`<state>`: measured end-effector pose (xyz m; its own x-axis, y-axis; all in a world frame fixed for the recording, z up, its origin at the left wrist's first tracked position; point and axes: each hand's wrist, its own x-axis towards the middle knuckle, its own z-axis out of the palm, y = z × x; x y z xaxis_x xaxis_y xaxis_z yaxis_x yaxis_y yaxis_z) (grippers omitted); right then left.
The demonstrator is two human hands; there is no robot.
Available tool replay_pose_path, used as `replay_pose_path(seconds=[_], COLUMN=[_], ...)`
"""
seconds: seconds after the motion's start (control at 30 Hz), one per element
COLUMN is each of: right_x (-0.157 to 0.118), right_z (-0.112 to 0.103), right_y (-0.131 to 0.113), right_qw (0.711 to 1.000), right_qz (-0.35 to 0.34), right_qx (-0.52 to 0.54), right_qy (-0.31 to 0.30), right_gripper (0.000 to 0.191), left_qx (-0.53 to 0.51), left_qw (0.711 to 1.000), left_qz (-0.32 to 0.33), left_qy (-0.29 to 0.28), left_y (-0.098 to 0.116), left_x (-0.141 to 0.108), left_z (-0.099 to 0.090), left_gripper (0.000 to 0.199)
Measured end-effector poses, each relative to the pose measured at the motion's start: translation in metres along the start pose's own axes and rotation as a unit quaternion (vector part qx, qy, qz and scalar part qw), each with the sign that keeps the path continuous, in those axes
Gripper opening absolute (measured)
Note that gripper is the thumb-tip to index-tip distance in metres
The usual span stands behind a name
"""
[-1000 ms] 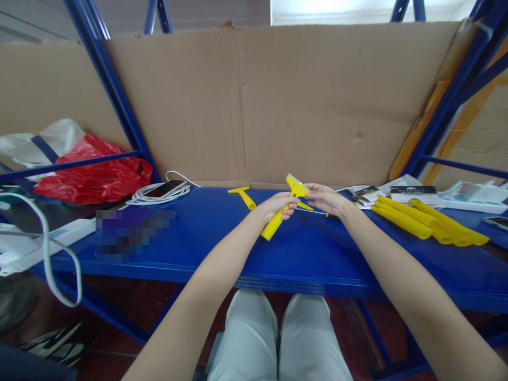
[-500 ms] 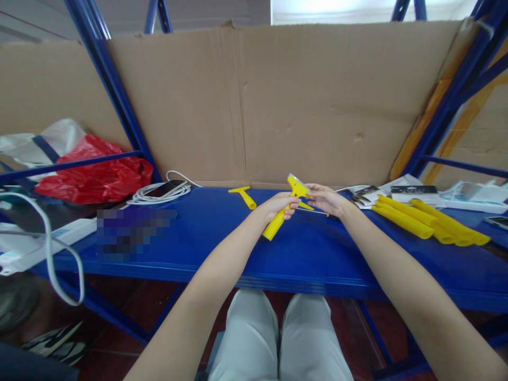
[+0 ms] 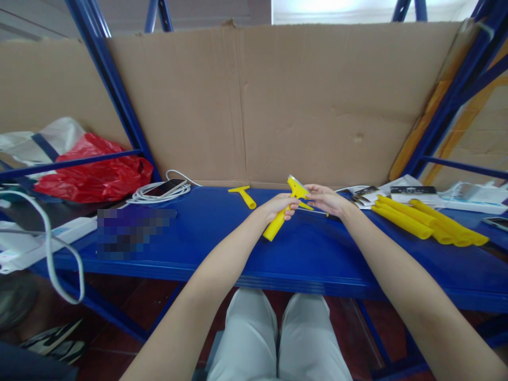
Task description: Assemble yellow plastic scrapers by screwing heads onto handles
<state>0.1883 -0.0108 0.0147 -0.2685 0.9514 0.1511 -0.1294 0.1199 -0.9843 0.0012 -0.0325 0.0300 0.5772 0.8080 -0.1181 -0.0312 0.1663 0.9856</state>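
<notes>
A yellow scraper (image 3: 273, 227) with a pale metal blade edge is held over the middle of the blue table, tilted with its wide head away from me. My left hand (image 3: 282, 206) is closed around its handle just below the head. At the head's right end are the bent fingers of my right hand (image 3: 324, 200), pinching it. Beneath the hands lies another yellow piece (image 3: 306, 206), partly hidden. A thin metal rod with a dark handle, like a screwdriver (image 3: 332, 216), rests beside my right wrist. A yellow T-shaped scraper part (image 3: 246, 198) lies to the left.
Several yellow tubes (image 3: 405, 218) lie at right, near small packets (image 3: 367, 194) and a white box (image 3: 413, 193). A coiled white cable (image 3: 159, 196), phone, red plastic bag (image 3: 99, 169) and power strip (image 3: 75, 232) are at left. Cardboard (image 3: 301, 106) stands behind the table (image 3: 222, 243).
Almost nothing differs. Both hands keep their hold on the scraper, and its head sits very slightly lower in the picture.
</notes>
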Motion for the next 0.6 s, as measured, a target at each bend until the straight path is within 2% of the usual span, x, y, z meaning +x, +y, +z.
replay_pose_path(seconds=[0.13,0.23,0.3,0.4,0.47,0.53,0.6], right_x=[0.003,0.003,0.002,-0.001,-0.004,-0.007,-0.011], right_z=[-0.001,-0.002,-0.006,-0.019,-0.032,-0.045,-0.058], right_y=[0.005,0.005,0.000,-0.015,-0.026,-0.036,-0.041], right_qw=[0.998,0.982,0.943,0.837,0.778,0.740,0.729], right_qz=[-0.003,-0.002,-0.008,-0.003,0.041,0.077,0.093], right_qx=[-0.057,-0.178,-0.322,-0.541,-0.624,-0.667,-0.678], right_qy=[0.021,0.059,0.081,0.080,0.058,0.033,0.010], right_gripper=[0.029,0.029,0.035,0.041,0.040,0.039,0.039], left_qx=[0.000,-0.001,-0.004,-0.013,-0.020,-0.026,-0.028], left_qw=[1.000,1.000,0.999,0.996,0.993,0.989,0.987], left_qz=[0.004,0.016,0.023,0.024,0.020,0.017,0.016], left_qy=[0.004,0.015,0.037,0.085,0.117,0.142,0.155], left_y=[-0.001,-0.003,-0.006,-0.010,-0.011,-0.011,-0.011], left_x=[0.002,0.005,0.009,0.014,0.016,0.018,0.019], left_z=[-0.002,-0.008,-0.015,-0.029,-0.036,-0.042,-0.044], left_gripper=[0.022,0.021,0.021,0.022,0.023,0.024,0.023])
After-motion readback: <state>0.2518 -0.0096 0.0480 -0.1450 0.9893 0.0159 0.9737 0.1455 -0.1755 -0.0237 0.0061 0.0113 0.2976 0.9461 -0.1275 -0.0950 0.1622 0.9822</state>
